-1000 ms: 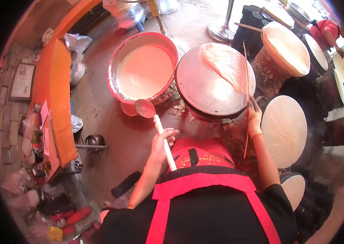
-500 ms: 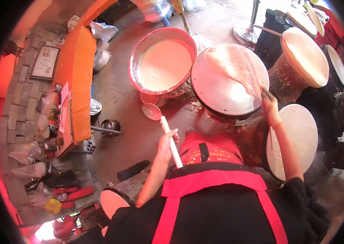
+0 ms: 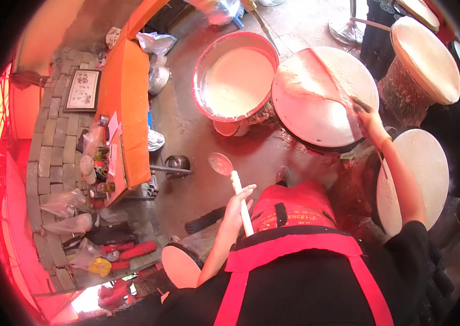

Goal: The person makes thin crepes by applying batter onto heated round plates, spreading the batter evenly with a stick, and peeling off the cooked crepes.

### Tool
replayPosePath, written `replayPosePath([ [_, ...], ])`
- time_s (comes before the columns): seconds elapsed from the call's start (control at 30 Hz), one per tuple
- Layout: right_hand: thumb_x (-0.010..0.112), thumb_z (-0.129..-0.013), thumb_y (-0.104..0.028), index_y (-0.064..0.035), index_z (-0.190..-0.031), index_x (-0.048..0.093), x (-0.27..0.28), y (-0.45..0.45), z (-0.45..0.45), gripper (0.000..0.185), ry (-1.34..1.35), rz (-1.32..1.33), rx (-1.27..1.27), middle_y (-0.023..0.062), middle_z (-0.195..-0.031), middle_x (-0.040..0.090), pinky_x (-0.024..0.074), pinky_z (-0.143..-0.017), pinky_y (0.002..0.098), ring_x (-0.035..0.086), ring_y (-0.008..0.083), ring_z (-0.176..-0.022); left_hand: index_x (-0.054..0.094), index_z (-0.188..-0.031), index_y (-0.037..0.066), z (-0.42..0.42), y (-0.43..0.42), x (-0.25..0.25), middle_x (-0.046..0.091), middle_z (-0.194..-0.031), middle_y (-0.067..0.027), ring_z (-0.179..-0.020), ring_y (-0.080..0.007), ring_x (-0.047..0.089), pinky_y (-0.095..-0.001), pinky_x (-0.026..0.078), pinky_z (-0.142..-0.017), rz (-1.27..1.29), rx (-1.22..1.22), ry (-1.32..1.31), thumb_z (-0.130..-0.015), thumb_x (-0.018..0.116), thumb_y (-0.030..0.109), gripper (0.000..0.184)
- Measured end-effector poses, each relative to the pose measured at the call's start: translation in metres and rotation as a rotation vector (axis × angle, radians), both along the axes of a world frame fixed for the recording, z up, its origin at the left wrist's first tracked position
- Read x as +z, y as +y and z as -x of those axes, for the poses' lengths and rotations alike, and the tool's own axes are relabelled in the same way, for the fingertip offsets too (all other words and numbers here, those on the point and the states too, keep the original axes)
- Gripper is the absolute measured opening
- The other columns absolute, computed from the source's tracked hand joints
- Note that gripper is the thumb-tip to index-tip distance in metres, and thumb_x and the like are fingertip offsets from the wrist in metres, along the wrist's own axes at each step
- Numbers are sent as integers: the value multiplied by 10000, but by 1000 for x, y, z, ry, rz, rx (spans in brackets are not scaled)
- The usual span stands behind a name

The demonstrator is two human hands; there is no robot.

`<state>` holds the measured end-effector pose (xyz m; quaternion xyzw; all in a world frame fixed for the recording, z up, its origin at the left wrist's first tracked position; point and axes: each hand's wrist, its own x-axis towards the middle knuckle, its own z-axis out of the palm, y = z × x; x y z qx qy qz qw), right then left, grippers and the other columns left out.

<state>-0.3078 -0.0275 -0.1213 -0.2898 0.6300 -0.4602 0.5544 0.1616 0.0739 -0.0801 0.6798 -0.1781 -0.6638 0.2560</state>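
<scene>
My left hand (image 3: 235,208) is around the white handle of a ladle (image 3: 221,163), its fingers partly straightened. The ladle's round bowl points away from me, above the floor. My right hand (image 3: 370,120) is closed at the right edge of a round griddle (image 3: 317,127). A thin stick (image 3: 384,167) shows below that wrist and seems to belong to a tool in the hand; its working end is hard to make out. Pale batter (image 3: 309,81) covers the griddle's far part in a thin, uneven layer. Left of the griddle stands a red-rimmed tub (image 3: 206,106) of pale batter.
A second griddle (image 3: 414,179) lies close by my right forearm. Beyond it, round flat sheets (image 3: 425,60) are stacked on a drum-like stand. An orange-sided table (image 3: 135,119) stands left, near a metal pot (image 3: 178,164). Bags (image 3: 67,204) lie on the brick surface.
The whole view has shifted, with the scene lower-left objects moving right. My right hand has moved slightly along the griddle's edge. The fingers of my left hand have loosened on the ladle handle.
</scene>
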Motion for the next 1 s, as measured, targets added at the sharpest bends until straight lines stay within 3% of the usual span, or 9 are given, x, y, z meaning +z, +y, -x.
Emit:
replayPosePath([
  [0.17, 514, -963, -105, -123, -1359, 576, -36, 76, -39, 401, 10, 60, 263, -60, -687, 531, 330, -462, 218, 439, 46, -537, 659, -1179, 121, -8, -32, 5, 608, -1272, 43, -1287, -93, 417, -330, 275, -1099, 44, -117, 0, -887, 623, 172, 298],
  [0.37, 583, -966, -125, -82, -1291, 627, -66, 145, -81, 331, 2, 132, -340, -27, -743, 611, 385, -472, 205, 439, 26, -514, 663, -1164, 98, -31, -87, -14, 618, -1234, 33, -1236, -86, 454, -312, 318, -1063, 61, -384, 113, -887, 645, 164, 285],
  [0.53, 599, -967, -151, -120, -1312, 616, -27, 137, -198, 348, -64, -25, -294, -105, -675, 467, 276, -449, 188, 334, 9, -507, 669, -1156, 53, -74, -149, -35, 643, -1130, 13, -997, -58, 553, -225, 445, -886, 131, -674, 125, -890, 648, 124, 275],
  [0.6, 585, -967, -125, -29, -1327, 583, -16, 163, -248, 373, 30, 5, -300, -14, -961, 654, 452, -692, 179, 552, 39, -783, 661, -1168, 34, -101, -171, -48, 654, -1134, 2, -974, -60, 567, -219, 457, -879, 167, -756, 133, -894, 639, 113, 286],
  [0.73, 576, -949, -99, 1, -1357, 541, -38, 180, -338, 421, 405, 189, -494, 119, -1321, 603, 385, -1051, 278, 555, 196, -1222, 678, -1148, 31, -163, -201, -58, 649, -1144, -9, -986, -72, 553, -222, 422, -869, 237, -797, 101, -875, 635, 115, 288],
  [0.77, 532, -986, -157, -10, -1375, 524, -59, 149, -361, 415, 449, 371, -647, 45, -1085, 671, 514, -839, 250, 628, 112, -984, 680, -1150, 33, -181, -205, -58, 634, -1182, -24, -1014, -78, 547, -229, 413, -884, 248, -774, 109, -871, 636, 116, 294],
  [0.83, 471, -941, -72, -207, -1429, 498, -24, 59, -412, 507, -20, 248, -783, -117, -675, 356, 185, -422, 175, 273, -8, -495, 658, -1148, 4, -210, -202, -44, 658, -1110, -37, -1001, -113, 556, -253, 404, -926, 296, -690, 59, -870, 622, 86, 292],
  [0.93, 483, -959, -121, -138, -1371, 510, -60, -106, -435, 414, -127, 313, -842, -66, -678, 444, 287, -422, 226, 375, 40, -493, 630, -1218, 10, -261, -199, -37, 620, -1240, -79, -1289, -167, 423, -301, 304, -1078, 312, -583, 59, -881, 621, 96, 348],
  [1.0, 491, -971, -153, -92, -1333, 519, -93, -210, -431, 368, -75, 380, -873, -32, -679, 503, 355, -423, 259, 443, 73, -492, 660, -1206, 26, -294, -193, -42, 326, -1522, -135, -1390, -167, 321, -278, 334, -1018, 283, -491, 63, -882, 622, 99, 335],
])
